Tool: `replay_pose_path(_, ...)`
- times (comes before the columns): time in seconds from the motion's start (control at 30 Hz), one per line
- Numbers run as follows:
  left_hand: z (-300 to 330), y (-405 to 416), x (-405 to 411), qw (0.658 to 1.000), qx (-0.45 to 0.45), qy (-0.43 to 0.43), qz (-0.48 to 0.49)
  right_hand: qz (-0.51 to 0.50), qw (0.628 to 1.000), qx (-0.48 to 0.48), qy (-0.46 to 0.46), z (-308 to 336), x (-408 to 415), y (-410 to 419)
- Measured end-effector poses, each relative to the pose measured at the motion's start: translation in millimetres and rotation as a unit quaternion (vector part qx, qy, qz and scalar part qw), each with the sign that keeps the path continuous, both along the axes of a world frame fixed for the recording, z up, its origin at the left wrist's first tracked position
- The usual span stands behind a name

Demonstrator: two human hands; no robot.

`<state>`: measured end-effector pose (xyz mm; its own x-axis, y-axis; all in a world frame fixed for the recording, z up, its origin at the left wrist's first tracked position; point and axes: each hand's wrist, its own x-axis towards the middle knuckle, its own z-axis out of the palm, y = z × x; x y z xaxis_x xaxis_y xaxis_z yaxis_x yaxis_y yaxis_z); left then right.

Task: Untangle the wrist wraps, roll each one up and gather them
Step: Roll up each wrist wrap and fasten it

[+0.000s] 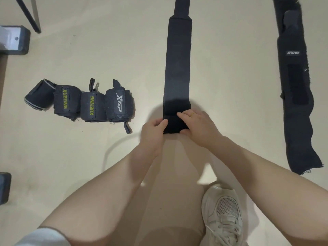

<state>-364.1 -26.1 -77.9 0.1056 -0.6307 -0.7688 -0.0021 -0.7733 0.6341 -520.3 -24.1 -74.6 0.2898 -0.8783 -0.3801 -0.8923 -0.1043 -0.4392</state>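
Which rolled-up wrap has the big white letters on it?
Look at the row of four rolled wraps on the floor, left of the long flat wrap. It is the roll at the right end. Its neighbours have yellow letters; this one has white.

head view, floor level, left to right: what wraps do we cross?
Grey-trimmed roll → first XUEYING roll → second XUEYING roll → XTEP roll → flat wrap, its near end gripped by left hand and right hand → frayed wrap.
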Motion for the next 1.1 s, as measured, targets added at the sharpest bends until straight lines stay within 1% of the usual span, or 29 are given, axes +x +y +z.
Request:
replay_pose_path(0.07,7.0,-6.0,-1.1,1.000,-0.001,0.031,-0.001,-0.060,0.995,0.056,-0.057,4.7,-2.4,-9.4)
replay_pose_path(0.13,11.8,-11.1,1.1,0.999,-0.020,0.035,-0.022,-0.099,0.985,0.104,-0.092,8.4,-5.2,-19.2)
replay_pose_path(0.23,17.7,-17.6,13.1,0.993,-0.070,-0.062,-0.070,-0.142,0.968,0.167,-0.124,11.3,-0.8,-24.5)
replay_pose_path(0.33,22.5,-15.7,22.9,0.967,-0.134,-0.149,-0.158,-0.190,0.959,0.163,-0.135,8.0,26.6,-14.8)
replay_pose_path(0.37,20.5,-11.0,23.2,0.963,-0.131,-0.167,-0.167,-0.197,0.961,0.159,-0.113,7.1,36.6,-12.0)
replay_pose_path(0.4,18.5,-4.7,22.9,0.967,-0.106,-0.173,-0.153,-0.180,0.971,0.146,-0.060,7.6,45.4,-11.4)
replay_pose_path(0.43,16.1,0.4,22.2,0.979,-0.058,-0.159,-0.116,-0.140,0.983,0.122,0.018,7.8,51.3,-12.2)
replay_pose_path(0.47,12.0,5.0,21.0,0.991,0.000,-0.118,-0.063,-0.105,0.987,0.096,0.076,7.7,54.0,-12.9)
replay_pose_path(0.5,8.3,8.8,19.2,0.997,0.053,-0.058,-0.009,-0.098,0.987,0.086,0.090,6.6,54.7,-13.7)
replay_pose_path(0.53,7.5,12.1,15.8,0.995,0.089,0.002,0.037,-0.107,0.987,0.090,0.073,4.9,54.2,-14.4)
replay_pose_path(0.57,7.7,13.6,12.2,0.993,0.100,0.031,0.051,-0.140,0.984,0.110,0.022,3.2,52.9,-13.9)
replay_pose_path(0.63,5.6,11.2,7.3,0.996,0.084,0.029,0.028,-0.225,0.959,0.146,-0.096,1.8,47.9,-13.0)
replay_pose_path(0.67,5.3,9.4,5.8,0.996,0.076,0.033,0.022,-0.254,0.943,0.161,-0.140,2.7,44.9,-13.0)
replay_pose_path(0.73,8.6,1.8,6.2,0.994,0.082,0.072,0.006,-0.317,0.901,0.194,-0.223,4.8,39.9,-12.5)
replay_pose_path(0.77,11.4,-3.2,9.0,0.993,0.084,0.088,-0.002,-0.352,0.872,0.214,-0.265,6.2,38.1,-11.6)
replay_pose_path(0.83,17.2,-13.3,16.8,0.993,0.070,0.076,-0.051,-0.396,0.819,0.259,-0.325,11.4,37.9,-9.2)
replay_pose_path(0.87,21.0,-17.8,21.3,0.994,0.055,0.065,-0.075,-0.405,0.803,0.277,-0.337,14.0,39.2,-7.1)
replay_pose_path(0.9,27.1,-22.2,25.6,0.993,0.041,0.060,-0.090,-0.405,0.798,0.289,-0.339,16.8,40.8,-5.9)
replay_pose_path(1.0,49.4,-35.2,43.4,0.988,-0.001,0.033,-0.148,-0.373,0.816,0.282,-0.340,36.6,48.2,-11.5)
replay_pose_path(1.03,59.6,-38.7,50.2,0.985,-0.011,0.017,-0.169,-0.344,0.830,0.277,-0.339,45.4,52.0,-16.8)
replay_pose_path(1.1,80.3,-44.4,63.7,0.981,-0.026,-0.014,-0.191,-0.274,0.874,0.259,-0.305,65.1,61.0,-29.4)
